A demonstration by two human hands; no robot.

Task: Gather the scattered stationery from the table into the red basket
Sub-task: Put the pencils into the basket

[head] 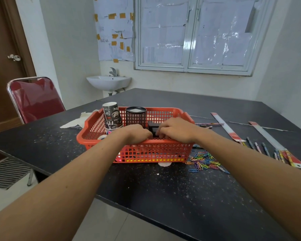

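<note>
The red basket (163, 152) stands in the middle of the dark table. Both hands reach over its near rim. My left hand (137, 133) and my right hand (175, 130) have curled fingers around a black boxy object (153, 128) inside the basket; its lower part is hidden. An upturned stack of paper coffee cups (112, 117) and a black mesh pen holder (135, 117) stand in the basket's far left. A roll of tape (102, 137) lies in its left corner. Coloured paper clips (204, 160) lie scattered on the table to the right of the basket.
Two rulers in sleeves (227, 126) (276, 145) and several pencils (261, 146) lie on the table's right side. A pen (209, 124) lies behind the basket's right corner. A red chair (35, 100) stands at the left, a wall sink (109, 82) beyond the table.
</note>
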